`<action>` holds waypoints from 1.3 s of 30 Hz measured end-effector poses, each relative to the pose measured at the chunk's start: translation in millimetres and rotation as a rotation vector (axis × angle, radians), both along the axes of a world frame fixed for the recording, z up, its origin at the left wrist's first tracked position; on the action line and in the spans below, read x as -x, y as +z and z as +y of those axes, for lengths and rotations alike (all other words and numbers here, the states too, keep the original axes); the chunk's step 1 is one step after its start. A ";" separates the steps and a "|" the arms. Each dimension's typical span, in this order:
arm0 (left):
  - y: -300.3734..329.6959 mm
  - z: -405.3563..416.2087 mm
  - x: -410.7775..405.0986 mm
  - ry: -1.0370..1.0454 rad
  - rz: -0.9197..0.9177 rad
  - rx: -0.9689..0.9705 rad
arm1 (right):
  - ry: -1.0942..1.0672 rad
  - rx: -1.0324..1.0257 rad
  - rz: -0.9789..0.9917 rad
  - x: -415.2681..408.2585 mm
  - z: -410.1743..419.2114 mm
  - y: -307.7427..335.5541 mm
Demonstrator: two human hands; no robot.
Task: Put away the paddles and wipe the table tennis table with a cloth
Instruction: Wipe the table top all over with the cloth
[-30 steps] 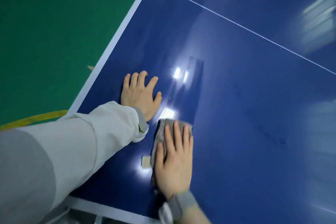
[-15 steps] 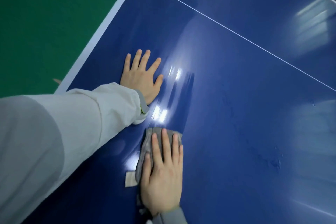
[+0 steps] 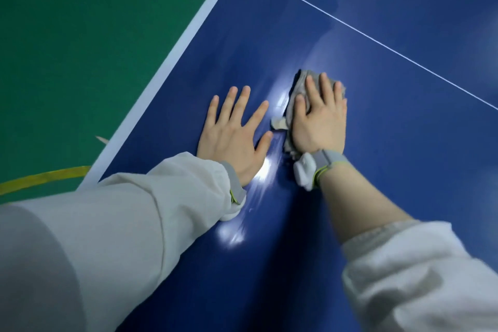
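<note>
One crumpled grey cloth (image 3: 297, 89) underhand

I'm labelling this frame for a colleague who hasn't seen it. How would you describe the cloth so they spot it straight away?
Start at the blue table tennis table with its white edge stripe. Two hands lie flat on it, side by side; the cloth is the crumpled grey fabric pressed under the right hand. A pale tag pokes out by the thumb, whereas the left hand rests on bare table.

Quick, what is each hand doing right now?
Left hand: open, flat on the table, holding nothing.
Right hand: open, pressing the cloth flat.
</note>
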State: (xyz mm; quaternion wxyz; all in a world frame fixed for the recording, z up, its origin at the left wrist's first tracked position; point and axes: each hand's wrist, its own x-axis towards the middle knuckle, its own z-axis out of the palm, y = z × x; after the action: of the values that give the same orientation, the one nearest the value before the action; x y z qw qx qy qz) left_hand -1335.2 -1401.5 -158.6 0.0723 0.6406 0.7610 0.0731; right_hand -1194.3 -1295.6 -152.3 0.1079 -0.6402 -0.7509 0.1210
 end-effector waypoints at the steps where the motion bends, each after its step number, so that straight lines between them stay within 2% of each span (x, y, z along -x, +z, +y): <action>1: 0.0 0.0 -0.2 -0.001 -0.001 -0.004 | 0.001 0.001 -0.007 2.7 15.0 0.8; 6: -1.8 -0.8 0.0 0.008 0.000 -0.007 | 0.028 0.024 -0.008 12.5 62.1 2.3; 13: -3.3 0.4 -0.1 0.006 -0.011 -0.055 | 0.097 -0.090 -0.055 11.3 59.9 0.3; 21: 2.8 -1.4 -0.8 -0.003 -0.050 -0.030 | 0.256 -0.083 0.056 -2.6 -45.8 1.1; 28: 8.7 -1.3 3.2 0.003 -0.052 0.010 | 0.271 -0.076 0.119 -14.5 -123.6 -2.5; 33: 17.4 18.1 -3.6 0.058 -0.052 0.069 | 0.300 -0.051 0.099 -17.6 -94.9 -5.4; 36: 9.2 21.8 -11.3 0.094 -0.043 -0.003 | 0.281 -0.061 0.116 -19.8 -56.7 -5.7; 39: -1.6 21.1 -12.4 0.068 -0.004 0.008 | 0.249 -0.036 0.114 -19.7 -11.8 -7.0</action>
State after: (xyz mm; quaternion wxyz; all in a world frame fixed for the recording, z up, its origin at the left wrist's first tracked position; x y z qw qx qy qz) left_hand -1322.8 -1380.4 -160.2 0.0737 0.6140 0.7824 0.0737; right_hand -1174.6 -1307.4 -159.3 0.1461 -0.5323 -0.8192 0.1559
